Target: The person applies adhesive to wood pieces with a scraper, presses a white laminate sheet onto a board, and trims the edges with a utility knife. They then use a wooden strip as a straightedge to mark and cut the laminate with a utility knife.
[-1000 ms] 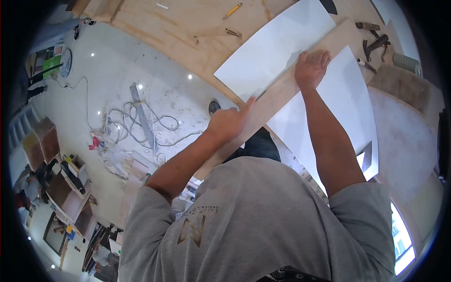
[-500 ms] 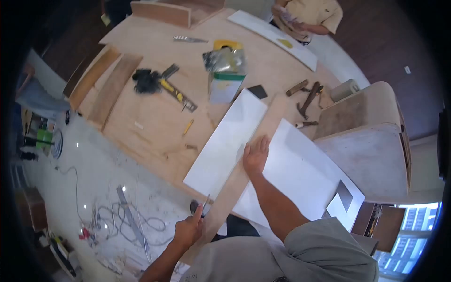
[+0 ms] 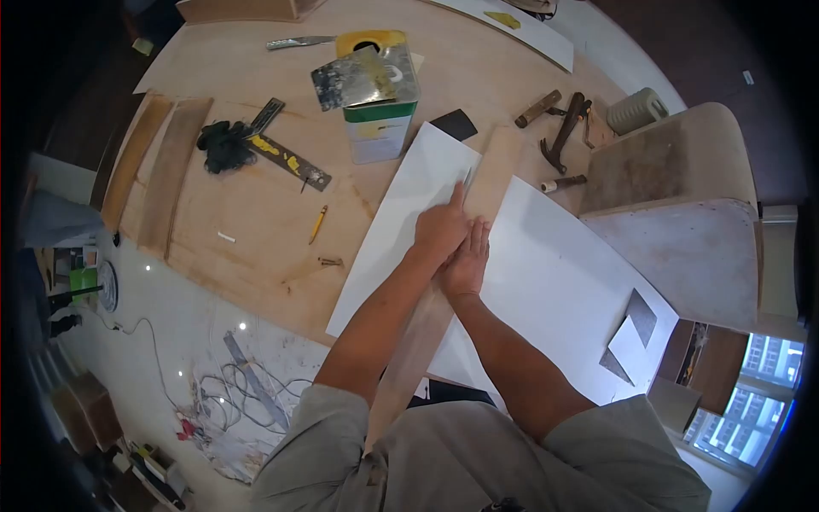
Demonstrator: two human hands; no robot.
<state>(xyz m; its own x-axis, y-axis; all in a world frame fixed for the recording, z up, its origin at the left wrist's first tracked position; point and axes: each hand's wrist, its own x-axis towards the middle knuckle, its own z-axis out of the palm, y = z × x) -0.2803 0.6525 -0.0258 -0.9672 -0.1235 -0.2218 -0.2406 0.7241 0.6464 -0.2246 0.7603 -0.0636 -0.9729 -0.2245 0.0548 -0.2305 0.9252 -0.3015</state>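
Note:
A long wooden board (image 3: 497, 166) lies across a white panel (image 3: 567, 273), with part of the white sheet (image 3: 401, 218) showing on its left side. My right hand (image 3: 466, 263) rests flat on the board, fingers stretched out. Just beyond it, my left hand (image 3: 442, 229) is closed around a knife (image 3: 468, 177), index finger pointing along the thin blade at the board's left edge. The knife's handle is hidden in the fist. Both hands are close together, nearly touching.
To the left lie a pencil (image 3: 318, 224), a square (image 3: 290, 162) and curved wooden strips (image 3: 175, 183). A tin (image 3: 380, 136) stands at the back. A hammer (image 3: 563, 136) lies near a curved cabinet piece (image 3: 674, 213). Cables (image 3: 247, 384) cover the floor.
My left hand has moved up and away from my body with the knife, from the board's near end to beside my right hand. My right hand stays on the board. The view has shifted.

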